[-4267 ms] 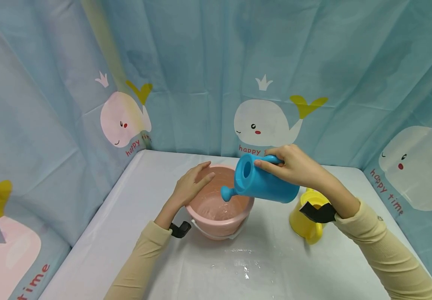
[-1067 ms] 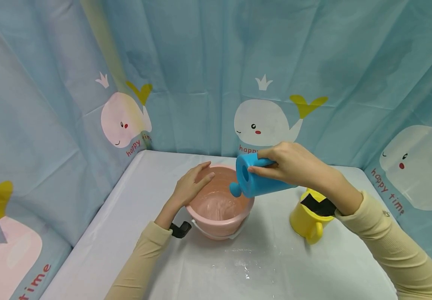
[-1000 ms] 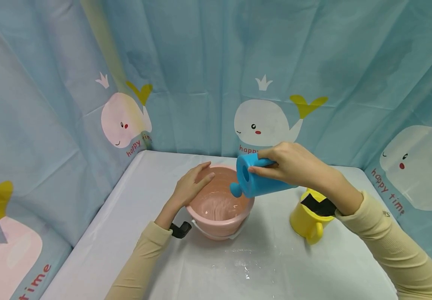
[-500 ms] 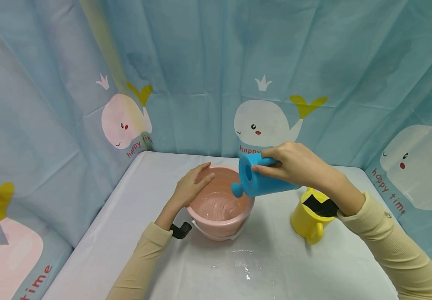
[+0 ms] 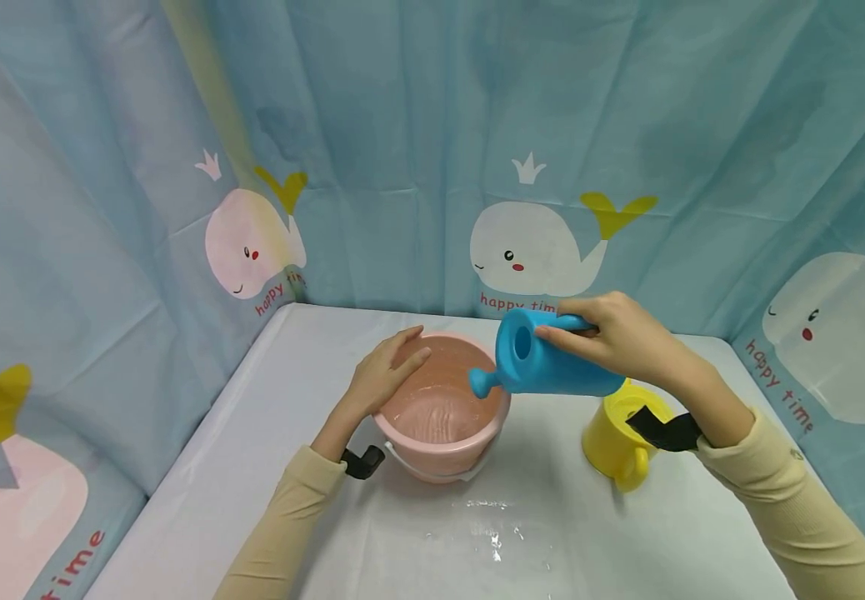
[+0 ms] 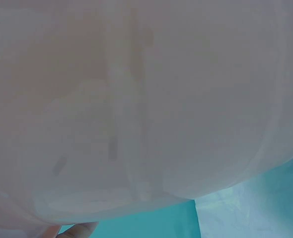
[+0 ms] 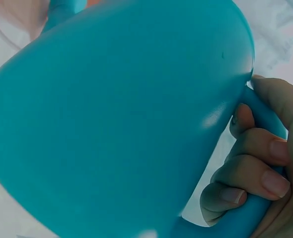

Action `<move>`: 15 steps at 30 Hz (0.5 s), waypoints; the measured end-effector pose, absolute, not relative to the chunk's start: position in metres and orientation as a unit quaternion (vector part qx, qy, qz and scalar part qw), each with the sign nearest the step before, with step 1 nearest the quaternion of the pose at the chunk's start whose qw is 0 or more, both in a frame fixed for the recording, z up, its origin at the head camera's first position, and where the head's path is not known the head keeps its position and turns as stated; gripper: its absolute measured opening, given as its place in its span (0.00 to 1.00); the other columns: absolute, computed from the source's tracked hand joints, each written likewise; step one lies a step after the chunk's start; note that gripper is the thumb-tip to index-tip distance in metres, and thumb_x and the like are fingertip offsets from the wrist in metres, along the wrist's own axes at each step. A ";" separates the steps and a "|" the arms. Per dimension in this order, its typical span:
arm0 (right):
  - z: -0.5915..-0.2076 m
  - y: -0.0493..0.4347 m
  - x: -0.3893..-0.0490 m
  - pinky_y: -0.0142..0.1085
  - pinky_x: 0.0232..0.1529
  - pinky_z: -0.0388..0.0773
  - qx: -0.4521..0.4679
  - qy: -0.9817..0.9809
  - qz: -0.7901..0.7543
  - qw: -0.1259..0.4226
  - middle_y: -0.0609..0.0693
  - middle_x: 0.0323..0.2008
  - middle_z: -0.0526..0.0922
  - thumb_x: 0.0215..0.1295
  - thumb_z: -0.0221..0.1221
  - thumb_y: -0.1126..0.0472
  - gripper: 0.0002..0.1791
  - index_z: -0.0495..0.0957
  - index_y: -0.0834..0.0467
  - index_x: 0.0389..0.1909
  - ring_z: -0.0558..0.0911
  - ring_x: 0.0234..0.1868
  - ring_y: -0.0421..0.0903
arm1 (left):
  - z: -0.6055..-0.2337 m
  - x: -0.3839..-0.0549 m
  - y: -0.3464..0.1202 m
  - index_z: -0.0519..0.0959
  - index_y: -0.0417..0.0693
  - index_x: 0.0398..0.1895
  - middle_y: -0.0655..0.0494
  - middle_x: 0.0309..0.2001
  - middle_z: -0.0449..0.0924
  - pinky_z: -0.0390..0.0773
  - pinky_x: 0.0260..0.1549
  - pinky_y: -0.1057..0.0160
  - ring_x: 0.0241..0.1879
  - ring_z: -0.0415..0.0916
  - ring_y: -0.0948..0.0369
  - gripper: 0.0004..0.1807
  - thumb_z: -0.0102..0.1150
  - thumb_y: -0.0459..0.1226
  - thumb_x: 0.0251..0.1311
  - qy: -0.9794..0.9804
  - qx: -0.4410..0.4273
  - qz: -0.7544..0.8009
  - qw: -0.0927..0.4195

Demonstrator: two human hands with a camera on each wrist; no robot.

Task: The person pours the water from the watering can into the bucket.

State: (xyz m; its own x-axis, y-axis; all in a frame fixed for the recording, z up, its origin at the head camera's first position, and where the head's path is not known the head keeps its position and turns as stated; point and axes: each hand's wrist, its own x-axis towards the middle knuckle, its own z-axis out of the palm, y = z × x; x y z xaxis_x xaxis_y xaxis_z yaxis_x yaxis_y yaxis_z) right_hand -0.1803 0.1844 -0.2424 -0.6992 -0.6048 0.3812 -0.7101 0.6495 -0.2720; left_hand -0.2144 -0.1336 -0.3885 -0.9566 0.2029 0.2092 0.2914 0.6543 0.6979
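Your right hand (image 5: pixel 614 337) grips a blue cylindrical plastic watering can (image 5: pixel 563 369)

Only the right-wrist view shows fingers (image 7: pixel 250 174) curled round its handle (image 7: pixel 256 212). Its spout (image 5: pixel 483 383) overhangs the round pink plastic bucket (image 5: pixel 436 459) your left hand (image 5: pixel 382 373) holds. The can's shifted right within half a second.

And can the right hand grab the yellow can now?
Probably not as things stand: the right hand has its fingers curled round the handle of the blue watering can. The yellow can looks near enough, though, once that hand is free.
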 end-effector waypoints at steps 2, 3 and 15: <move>-0.245 0.189 -0.180 0.29 0.17 0.50 0.358 -0.900 0.213 0.130 0.39 0.13 0.48 0.60 0.61 0.52 0.23 0.58 0.52 0.14 0.51 0.13 0.34 | -0.388 -0.214 -0.133 0.62 0.64 0.67 0.58 0.64 0.67 0.61 0.60 0.42 0.66 0.60 0.54 0.33 0.41 0.63 0.61 -0.908 -0.136 -0.393 0.058; -0.246 0.192 -0.180 0.29 0.18 0.51 0.355 -0.900 0.217 0.132 0.39 0.13 0.49 0.60 0.61 0.53 0.23 0.58 0.52 0.14 0.52 0.13 0.34 | -0.388 -0.214 -0.133 0.62 0.64 0.67 0.58 0.64 0.67 0.61 0.60 0.42 0.65 0.60 0.55 0.33 0.41 0.63 0.61 -0.908 -0.136 -0.392 0.059; -0.264 0.217 -0.176 0.30 0.22 0.61 0.295 -0.906 0.263 0.149 0.39 0.13 0.52 0.62 0.60 0.55 0.20 0.62 0.52 0.16 0.62 0.15 0.37 | -0.388 -0.214 -0.133 0.62 0.64 0.67 0.59 0.64 0.66 0.61 0.60 0.42 0.66 0.60 0.55 0.33 0.41 0.64 0.61 -0.906 -0.136 -0.398 0.058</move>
